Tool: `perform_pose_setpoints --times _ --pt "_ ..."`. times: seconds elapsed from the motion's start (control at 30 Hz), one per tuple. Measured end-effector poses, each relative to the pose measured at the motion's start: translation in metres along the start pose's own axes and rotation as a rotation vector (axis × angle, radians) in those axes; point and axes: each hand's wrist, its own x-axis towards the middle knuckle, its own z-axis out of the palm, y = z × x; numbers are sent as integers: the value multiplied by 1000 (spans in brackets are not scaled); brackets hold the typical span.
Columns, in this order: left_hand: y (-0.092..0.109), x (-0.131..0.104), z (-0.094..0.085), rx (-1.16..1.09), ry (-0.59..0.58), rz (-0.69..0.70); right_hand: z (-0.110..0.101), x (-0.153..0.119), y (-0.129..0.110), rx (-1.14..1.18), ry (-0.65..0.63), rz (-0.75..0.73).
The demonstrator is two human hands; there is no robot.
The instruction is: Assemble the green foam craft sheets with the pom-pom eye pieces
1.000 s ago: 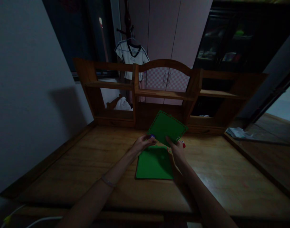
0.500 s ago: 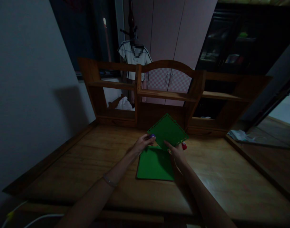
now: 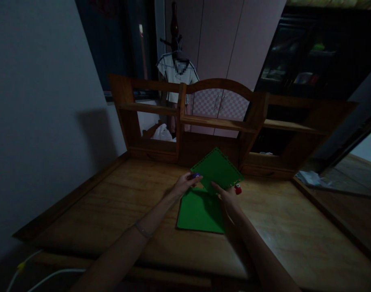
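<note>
My right hand (image 3: 229,197) grips a green sheet (image 3: 217,167) by its near corner, thumb on top. Small holes run along the sheet's edges, and it is tilted above the desk with a corner pointing away. In my left hand (image 3: 185,183) is a small purple object (image 3: 196,175), pinched by the sheet's left corner; its kind is too small to make out. Below, a flat green square (image 3: 200,215) lies on the desk, partly covered by the sheet and my right hand. A small red object with a white spot (image 3: 238,189) shows just beyond my right hand.
The wooden desk (image 3: 127,202) has a raised shelf unit (image 3: 215,120) along its back. A wall (image 3: 51,121) stands on the left. White cables (image 3: 57,272) hang at the near left edge. A pale plastic-looking bundle (image 3: 309,178) lies beyond the right side.
The whole view has shifted slightly, so everything appears a little further right. Both hands keep nearly the same pose with the sheet and the purple object.
</note>
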Motion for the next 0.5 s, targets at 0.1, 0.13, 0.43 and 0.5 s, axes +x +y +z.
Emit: perform_pose_setpoints --times 0.1,0.13,0.43,0.5 --pt "0 0 0 4 -3 5 0 0 -1 -20 0 16" --pt "0 0 -1 6 -4 1 1 -1 -2 -23 3 23" --pt "9 -5 -1 72 -22 -16 6 -6 -12 -57 42 50" --pt "9 -6 -1 81 -25 -15 5 -6 -12 -88 36 68"
